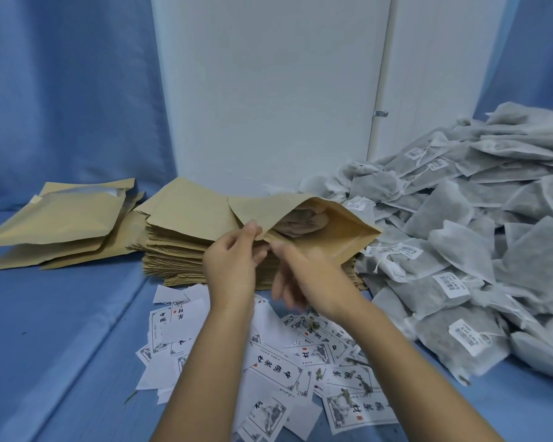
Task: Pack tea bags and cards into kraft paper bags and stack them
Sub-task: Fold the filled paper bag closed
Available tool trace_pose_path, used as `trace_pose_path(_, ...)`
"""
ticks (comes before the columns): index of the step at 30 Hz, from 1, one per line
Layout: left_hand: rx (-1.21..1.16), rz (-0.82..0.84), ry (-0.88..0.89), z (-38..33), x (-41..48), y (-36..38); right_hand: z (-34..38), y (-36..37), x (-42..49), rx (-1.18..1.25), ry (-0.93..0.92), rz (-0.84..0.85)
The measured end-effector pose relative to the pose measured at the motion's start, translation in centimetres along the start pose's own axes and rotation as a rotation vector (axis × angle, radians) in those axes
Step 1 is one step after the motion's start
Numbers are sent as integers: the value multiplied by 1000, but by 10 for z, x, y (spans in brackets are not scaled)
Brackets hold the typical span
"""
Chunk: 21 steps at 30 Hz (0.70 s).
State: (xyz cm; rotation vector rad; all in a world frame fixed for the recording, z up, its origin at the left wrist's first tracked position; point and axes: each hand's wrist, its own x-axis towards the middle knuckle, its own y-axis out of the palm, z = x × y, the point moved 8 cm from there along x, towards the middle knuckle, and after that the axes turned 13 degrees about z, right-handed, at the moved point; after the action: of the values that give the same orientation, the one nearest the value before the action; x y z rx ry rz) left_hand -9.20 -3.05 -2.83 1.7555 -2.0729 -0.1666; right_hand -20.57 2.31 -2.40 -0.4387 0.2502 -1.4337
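That kraft bag (342, 231) is light and floppy: your left hand (230, 266) pinches its lip, a good hold, but your right hand (307, 275) is too blurry to tell.

The pile of tea bags (460, 250) runs off the right edge, its label print too small to read. The fingers of the right hand (304, 275) blur, so its hold on the kraft paper bag (342, 231) is unclear. Inside, a tea bag (300, 223) shows only partly. Both forearms (211, 362) hide several cards (278, 368)
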Motion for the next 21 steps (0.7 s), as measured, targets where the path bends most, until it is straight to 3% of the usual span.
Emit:
trace_pose_path(2,-161,61,-174,13,-2,8,-15,17,4,96,102,97)
trace_pose_path(5,-166,227,-374,25,-8,21,-25,15,3,458,75,-135)
trace_pose_path(9,21,379,-419,25,-15,33,-31,14,2,788,70,-292)
trace_pose_path(14,56,451,-438,26,-15,37,-37,11,2,858,109,-344)
trace_pose_path(21,47,500,-500,34,-17,40,-42,2,5,770,102,-396)
